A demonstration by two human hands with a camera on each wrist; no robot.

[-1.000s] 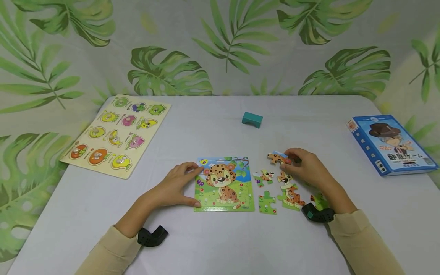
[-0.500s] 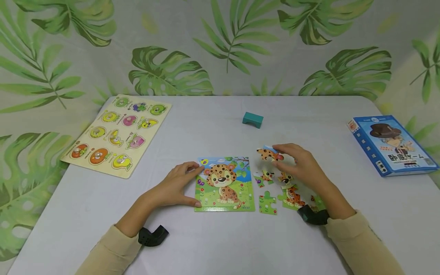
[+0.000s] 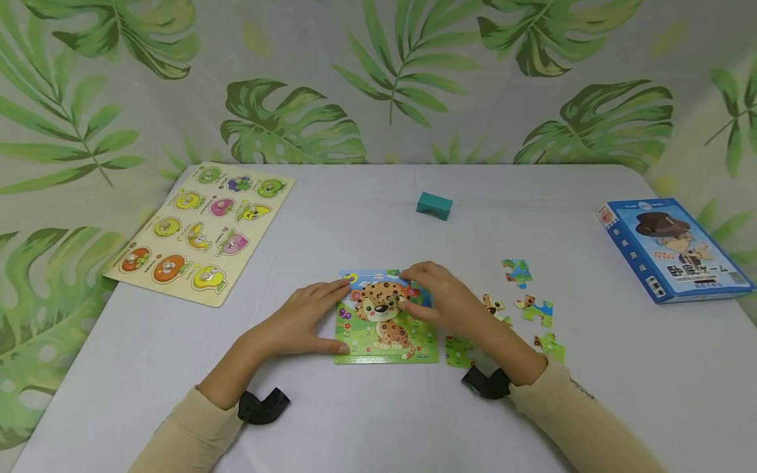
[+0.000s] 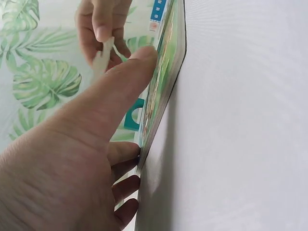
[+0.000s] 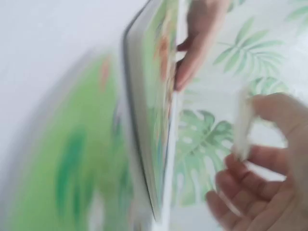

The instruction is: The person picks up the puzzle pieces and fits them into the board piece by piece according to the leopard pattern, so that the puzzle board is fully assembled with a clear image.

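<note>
A square leopard picture puzzle board (image 3: 384,359) lies at the middle of the table. My left hand (image 3: 298,322) rests on its left edge, thumb at the near corner and fingertips at the far corner. In the left wrist view the thumb lies extended against the board's face. My right hand (image 3: 446,302) pinches a puzzle piece (image 5: 243,125) between thumb and fingers, above the right half of the board. The right wrist view is blurred, and the piece shows nearly edge-on. Several loose puzzle pieces (image 3: 538,310) lie right of the board, some partly hidden by the right forearm.
A wooden fruit knob puzzle (image 3: 198,236) lies at the left. Farther back stands a teal arched block (image 3: 434,205). A blue game box (image 3: 680,253) is at the right, and a leaf-patterned cloth (image 3: 390,79) hangs behind the white table.
My right hand has carried the puzzle piece left from among the loose pieces to over the board, uncovering several of them. My left hand has stayed at the board's edge.
</note>
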